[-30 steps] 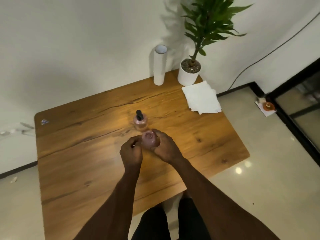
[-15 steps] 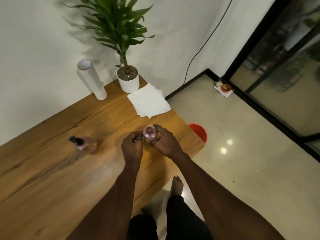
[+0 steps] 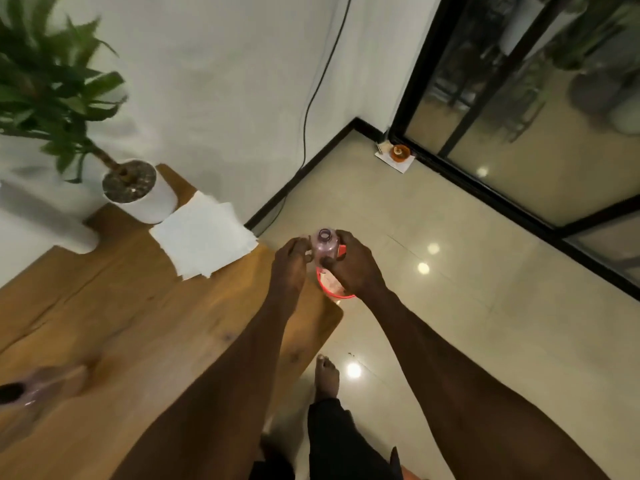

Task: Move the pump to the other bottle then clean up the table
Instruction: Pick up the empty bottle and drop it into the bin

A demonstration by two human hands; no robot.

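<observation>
Hands meet past the table's point(image 3: 104, 341) right end; the right hand point(image 3: 349, 268) wraps the body of a small pink, open-necked bottle point(image 3: 325, 245), thumb across its front, while the left hand point(image 3: 290, 263) touches the bottle's left side with curled fingers, whether pinching something small I cannot tell; the bottle is held upright over a red bin point(image 3: 330, 289) on the floor, most likely so it can be dropped in as waste, a judgement from its place above the rim; the neck is bare, no pump on it, and no liquid can be made out through the tinted wall; the bin is mostly hidden by the hand, with something pale showing inside; the second bottle point(image 3: 38, 389), blurred, stands on the table at lower left with a dark pump head point(image 3: 10, 393) on top, so the transfer looks done; a stack of white napkins point(image 3: 204, 237) lies near the far right corner, handy for wiping; beside it stand a potted plant point(image 3: 138, 192) and a white cylinder point(image 3: 45, 220).
</observation>
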